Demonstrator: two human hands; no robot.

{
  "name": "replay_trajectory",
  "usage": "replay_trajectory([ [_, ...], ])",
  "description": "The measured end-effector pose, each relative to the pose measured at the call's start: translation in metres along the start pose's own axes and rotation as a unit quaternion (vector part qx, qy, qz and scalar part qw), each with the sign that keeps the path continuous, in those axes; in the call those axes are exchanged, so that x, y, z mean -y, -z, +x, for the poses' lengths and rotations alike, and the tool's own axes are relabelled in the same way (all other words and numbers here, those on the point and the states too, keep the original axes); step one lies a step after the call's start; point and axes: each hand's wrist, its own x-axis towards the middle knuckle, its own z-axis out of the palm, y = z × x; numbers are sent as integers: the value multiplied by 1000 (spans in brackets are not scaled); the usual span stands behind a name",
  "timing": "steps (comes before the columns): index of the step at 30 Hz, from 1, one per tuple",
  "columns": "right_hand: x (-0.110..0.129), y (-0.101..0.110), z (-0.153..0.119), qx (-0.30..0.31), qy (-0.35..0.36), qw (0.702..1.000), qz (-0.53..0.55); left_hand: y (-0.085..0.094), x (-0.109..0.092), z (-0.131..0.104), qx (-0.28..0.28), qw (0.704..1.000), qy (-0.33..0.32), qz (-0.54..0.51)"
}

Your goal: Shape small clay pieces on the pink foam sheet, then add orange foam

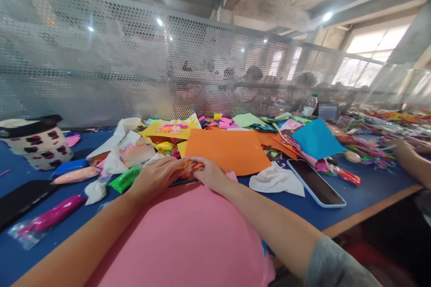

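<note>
Beyond the far rim of a big smooth pink surface (pixel 188 237), which fills the space between my forearms, my two hands meet over the blue table (pixel 362 202). My left hand (pixel 156 174) is closed, its fingers pointing right toward the other hand. My right hand (pixel 209 174) is closed too, thumb and fingers bent together. Something small and orange-yellow shows between the fingertips, too blurred to name. Just behind the hands lies an orange sheet (pixel 225 150). A green packet (pixel 125 180) is beside my left hand, and a crumpled white tissue (pixel 276 179) lies right of my right hand.
A phone (pixel 318 184) lies at right, near a blue sheet (pixel 316 138). At left are a patterned cup (pixel 43 145), a magenta packet (pixel 52 215) and a black flat object (pixel 23 199). A perforated metal screen (pixel 134 63) stands behind. Another person's arm (pixel 412 161) rests at far right.
</note>
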Motion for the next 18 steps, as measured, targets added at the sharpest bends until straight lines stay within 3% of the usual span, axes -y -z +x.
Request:
replay_trajectory([
  [3,1,1,0,-6,2,999,-41,-1,1,-1,-5,1000,-26,-3],
  [9,3,5,-5,-3,10,969,-245,3,2,-1,19,998,-58,-27],
  [14,-5,4,-2,22,37,985,-169,7,-4,4,47,997,-63,6],
  [18,-12,2,2,35,20,993,-108,9,-10,9,59,997,-53,-1],
])
